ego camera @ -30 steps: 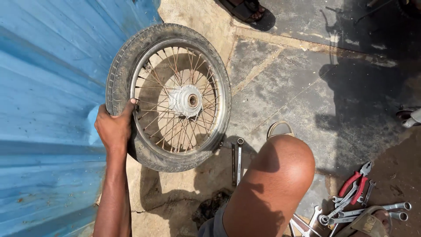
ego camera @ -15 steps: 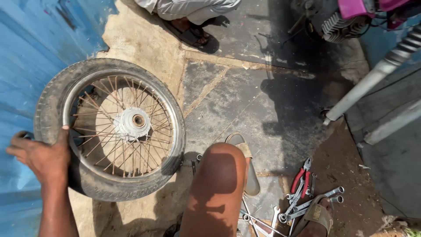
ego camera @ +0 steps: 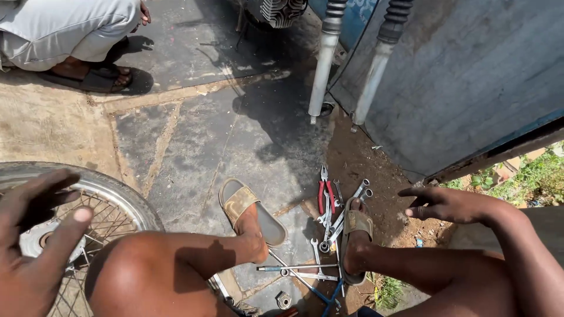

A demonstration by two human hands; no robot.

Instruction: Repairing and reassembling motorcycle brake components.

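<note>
Outdoor concrete floor (ego camera: 194, 135), cracked, oil-stained. Spoked wheel with tyre (ego camera: 111, 202) at lower left, earlier gripped at rim, now released; left hand (ego camera: 35, 235) hovering above, fingers spread wide, empty. Right hand (ego camera: 446, 204) off to right, loosely extended, holding nothing. Red-handled pliers (ego camera: 326, 194), spanners (ego camera: 338, 220) between sandalled feet. Fork legs (ego camera: 326, 58) beyond.

floor: cracked concrete (ego camera: 194, 147) | wall: grey, perhaps plaster (ego camera: 470, 76) | sunlit
</note>
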